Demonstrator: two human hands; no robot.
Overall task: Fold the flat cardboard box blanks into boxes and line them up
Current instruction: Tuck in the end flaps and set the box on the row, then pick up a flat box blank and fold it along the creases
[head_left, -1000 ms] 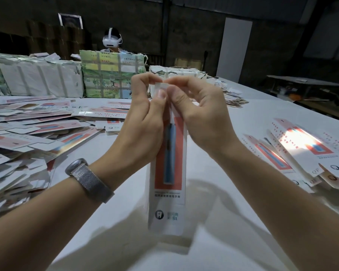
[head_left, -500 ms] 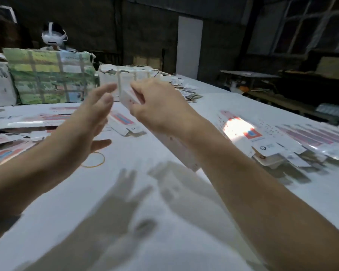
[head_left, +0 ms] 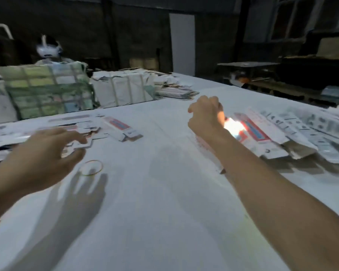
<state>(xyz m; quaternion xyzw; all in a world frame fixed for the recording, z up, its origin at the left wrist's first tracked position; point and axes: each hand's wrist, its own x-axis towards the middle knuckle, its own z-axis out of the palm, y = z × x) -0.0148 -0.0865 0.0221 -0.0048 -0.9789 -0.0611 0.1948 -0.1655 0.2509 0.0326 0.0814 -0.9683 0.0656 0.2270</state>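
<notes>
My right hand grips the top end of a folded white box. The box slants down under my wrist toward the table and lies right beside the row of folded red-and-white boxes on the right; motion blur hides most of it. My left hand hovers with loosely curled fingers, holding nothing, at the edge of the spread of flat box blanks on the left. It may be touching a blank; I cannot tell.
A yellow rubber band lies on the white table just right of my left hand. Wrapped bundles stand along the back edge. A person wearing a headset sits behind them.
My left hand let go of the box and dropped left toward the flat blanks. My right hand carried the folded box right and down beside the row of boxes.
</notes>
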